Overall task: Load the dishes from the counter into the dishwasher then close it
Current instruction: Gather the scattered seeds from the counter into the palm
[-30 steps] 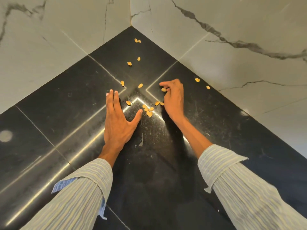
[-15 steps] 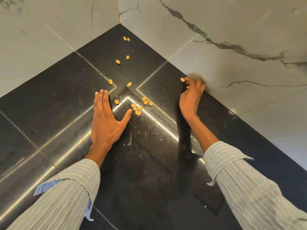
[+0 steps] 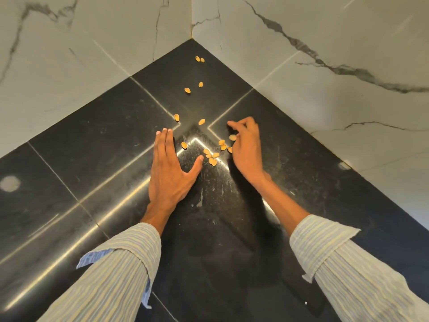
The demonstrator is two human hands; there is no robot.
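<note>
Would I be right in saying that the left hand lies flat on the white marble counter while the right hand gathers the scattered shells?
Not quite: the counter is black, as the head view shows; the white marble is the wall behind it. The left hand does lie flat on it, and the right hand gathers the scattered shells.

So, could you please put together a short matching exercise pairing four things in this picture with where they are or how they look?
Column one:
1. left hand
2. right hand
3. pair of shells
4. wall tiles

Column two:
A. white with dark veins
B. flat on the black counter, fingers straight
C. far back in the corner
D. fingers curled, pinching a shell

Pairs: 1-B, 2-D, 3-C, 4-A
</note>
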